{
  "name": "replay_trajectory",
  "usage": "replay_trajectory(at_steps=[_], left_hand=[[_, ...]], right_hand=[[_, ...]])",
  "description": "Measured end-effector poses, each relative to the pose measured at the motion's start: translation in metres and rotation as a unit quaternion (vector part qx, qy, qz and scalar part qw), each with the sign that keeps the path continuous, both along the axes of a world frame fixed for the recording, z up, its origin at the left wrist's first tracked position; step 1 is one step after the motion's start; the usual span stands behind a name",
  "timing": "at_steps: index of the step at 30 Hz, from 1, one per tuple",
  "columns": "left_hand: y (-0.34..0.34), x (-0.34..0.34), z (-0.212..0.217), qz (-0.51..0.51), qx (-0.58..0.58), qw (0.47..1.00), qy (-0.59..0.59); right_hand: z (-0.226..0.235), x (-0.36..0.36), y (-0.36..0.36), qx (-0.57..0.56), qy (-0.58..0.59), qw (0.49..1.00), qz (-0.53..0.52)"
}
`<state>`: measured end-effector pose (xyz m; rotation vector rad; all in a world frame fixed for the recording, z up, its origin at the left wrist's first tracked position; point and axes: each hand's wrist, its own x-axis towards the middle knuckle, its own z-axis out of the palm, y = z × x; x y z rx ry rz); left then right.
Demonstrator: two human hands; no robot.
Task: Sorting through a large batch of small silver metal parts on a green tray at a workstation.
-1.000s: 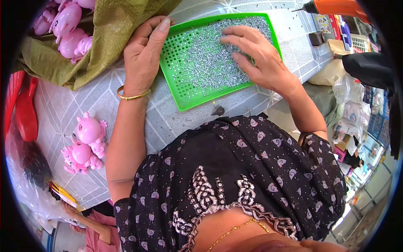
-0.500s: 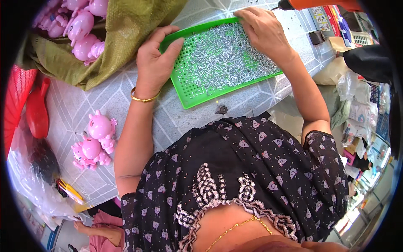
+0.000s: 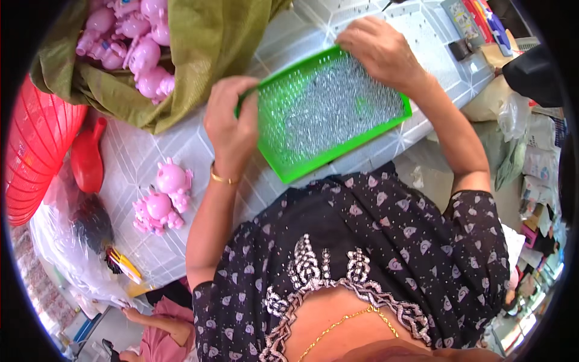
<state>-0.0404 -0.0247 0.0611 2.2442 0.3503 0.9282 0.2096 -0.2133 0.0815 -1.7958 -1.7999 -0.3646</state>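
Observation:
A shallow green plastic tray (image 3: 329, 161) with a perforated bottom is held between my hands above or on the table. Many small silvery screw-like metal pieces (image 3: 332, 114) cover its bottom, smeared by motion. My left hand (image 3: 232, 114), with a gold bangle at the wrist, grips the tray's left end, its fingers blurred. At the far right corner my right hand (image 3: 383, 51) has its fingers curled over the rim. Pink animal-shaped plastic toy figures (image 3: 161, 196) stand on the table left of my left forearm.
An olive woven sack (image 3: 208, 54) of pink toy parts (image 3: 145, 57) lies far left. Below it are a red ribbed basket (image 3: 45, 151) and a red plastic piece (image 3: 87, 160). A small dark block (image 3: 461, 49) sits far right. Another person's arm (image 3: 160, 323) shows at lower left.
The tray has come nearer my body, and the metal pieces are now blurred and have shifted across its bottom. The view has swung too, so the orange tool at the top is mostly out of sight.

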Motion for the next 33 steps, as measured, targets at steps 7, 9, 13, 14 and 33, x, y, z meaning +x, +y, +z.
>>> replay_trajectory(at_steps=[7, 9, 13, 14, 33], left_hand=[[0.005, 0.010, -0.029, 0.030, -0.158, 0.987, 0.017], [0.006, 0.010, -0.030, 0.020, -0.118, 0.993, 0.015], [0.009, 0.006, -0.033, 0.012, -0.098, 0.995, -0.011], [0.008, 0.006, -0.033, 0.005, -0.136, 0.990, -0.023], [0.015, 0.006, -0.040, -0.033, -0.246, 0.969, -0.016]], right_hand=[[0.000, -0.002, 0.018, -0.015, 0.007, 1.000, 0.006], [-0.028, 0.008, 0.030, 0.118, 0.011, 0.988, 0.095], [0.000, -0.026, 0.007, -0.088, 0.071, 0.994, 0.002], [-0.001, -0.029, 0.006, -0.136, 0.082, 0.987, -0.015], [0.000, -0.023, -0.016, -0.244, 0.371, 0.892, -0.081]])
